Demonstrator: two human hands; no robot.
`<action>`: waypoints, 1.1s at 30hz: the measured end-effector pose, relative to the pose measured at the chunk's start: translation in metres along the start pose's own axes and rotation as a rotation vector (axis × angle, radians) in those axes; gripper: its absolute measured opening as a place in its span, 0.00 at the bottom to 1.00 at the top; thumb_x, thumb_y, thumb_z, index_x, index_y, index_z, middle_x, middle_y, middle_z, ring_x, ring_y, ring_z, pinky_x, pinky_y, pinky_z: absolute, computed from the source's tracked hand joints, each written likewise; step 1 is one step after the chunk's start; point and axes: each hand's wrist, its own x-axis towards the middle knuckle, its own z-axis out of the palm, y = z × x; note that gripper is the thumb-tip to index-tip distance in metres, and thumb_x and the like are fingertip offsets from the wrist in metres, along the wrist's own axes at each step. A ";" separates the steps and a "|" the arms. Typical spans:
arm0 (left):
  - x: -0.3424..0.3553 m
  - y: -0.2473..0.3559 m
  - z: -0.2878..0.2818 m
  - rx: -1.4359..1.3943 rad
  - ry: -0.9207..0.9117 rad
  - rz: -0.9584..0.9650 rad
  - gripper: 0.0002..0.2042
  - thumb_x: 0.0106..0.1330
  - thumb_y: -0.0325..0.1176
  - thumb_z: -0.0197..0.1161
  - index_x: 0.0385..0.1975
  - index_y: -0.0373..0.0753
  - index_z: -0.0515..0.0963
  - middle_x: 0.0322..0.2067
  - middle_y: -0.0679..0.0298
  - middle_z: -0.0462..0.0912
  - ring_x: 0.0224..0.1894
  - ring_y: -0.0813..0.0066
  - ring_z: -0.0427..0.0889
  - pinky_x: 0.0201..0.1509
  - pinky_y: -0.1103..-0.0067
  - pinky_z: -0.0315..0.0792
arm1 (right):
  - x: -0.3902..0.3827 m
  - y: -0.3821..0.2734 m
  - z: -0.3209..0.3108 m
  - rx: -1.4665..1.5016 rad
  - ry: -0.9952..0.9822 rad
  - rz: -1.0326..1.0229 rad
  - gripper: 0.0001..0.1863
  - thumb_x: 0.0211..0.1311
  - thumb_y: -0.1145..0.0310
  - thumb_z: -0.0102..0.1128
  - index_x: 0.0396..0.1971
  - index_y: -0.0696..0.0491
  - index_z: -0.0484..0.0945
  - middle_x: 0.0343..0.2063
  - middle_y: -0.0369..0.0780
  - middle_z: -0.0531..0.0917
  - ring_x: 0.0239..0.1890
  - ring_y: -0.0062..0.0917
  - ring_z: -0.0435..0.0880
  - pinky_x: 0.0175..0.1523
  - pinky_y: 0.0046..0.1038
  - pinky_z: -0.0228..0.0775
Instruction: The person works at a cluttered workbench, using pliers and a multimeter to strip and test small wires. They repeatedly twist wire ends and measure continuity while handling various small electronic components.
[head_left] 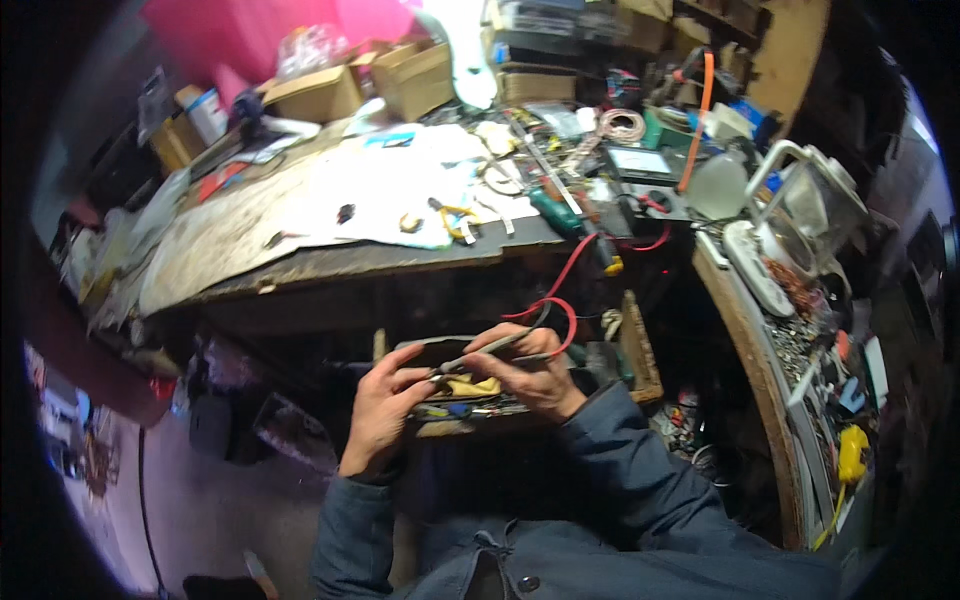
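Observation:
Above an open drawer [455, 428], my right hand [545, 385] is closed around two slim test probes [498, 345], which point left toward my other hand. A red lead [574, 318] loops from them up to the bench, with a dark lead beside it. My left hand [378, 412] pinches at the probes' tip end; something small and dark seems to sit between its fingertips, too small to make out. Under the hands, a yellow item [475, 386] lies in the drawer among tools. On the bench stands a meter with a lit screen [640, 162].
The bench [240, 278] carries a pale sheet with yellow-handled pliers [452, 215] and small parts. A green-handled tool [555, 212] lies near its front edge. Cardboard boxes [415, 82] stand behind. At right, a cluttered side bench [745, 345] holds a yellow tool [852, 453].

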 end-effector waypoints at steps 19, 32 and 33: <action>-0.006 -0.004 -0.001 -0.074 -0.033 0.044 0.28 0.68 0.16 0.62 0.68 0.30 0.64 0.47 0.53 0.86 0.48 0.73 0.85 0.54 0.78 0.79 | -0.003 0.008 0.002 -0.181 -0.044 -0.190 0.06 0.66 0.75 0.69 0.38 0.61 0.85 0.31 0.41 0.88 0.34 0.21 0.89 0.38 0.22 0.80; -0.006 0.001 0.002 -0.044 -0.044 0.046 0.29 0.66 0.15 0.61 0.68 0.28 0.64 0.48 0.51 0.86 0.46 0.71 0.86 0.51 0.78 0.81 | 0.000 0.002 0.002 -0.001 -0.071 -0.079 0.05 0.68 0.75 0.67 0.39 0.61 0.85 0.30 0.37 0.86 0.32 0.17 0.85 0.35 0.20 0.75; -0.006 0.001 0.002 -0.030 -0.041 0.050 0.29 0.66 0.15 0.61 0.68 0.28 0.64 0.48 0.50 0.86 0.46 0.71 0.86 0.51 0.78 0.81 | 0.000 -0.001 0.002 0.032 -0.076 -0.077 0.05 0.68 0.75 0.66 0.39 0.61 0.84 0.30 0.37 0.86 0.32 0.17 0.85 0.35 0.20 0.76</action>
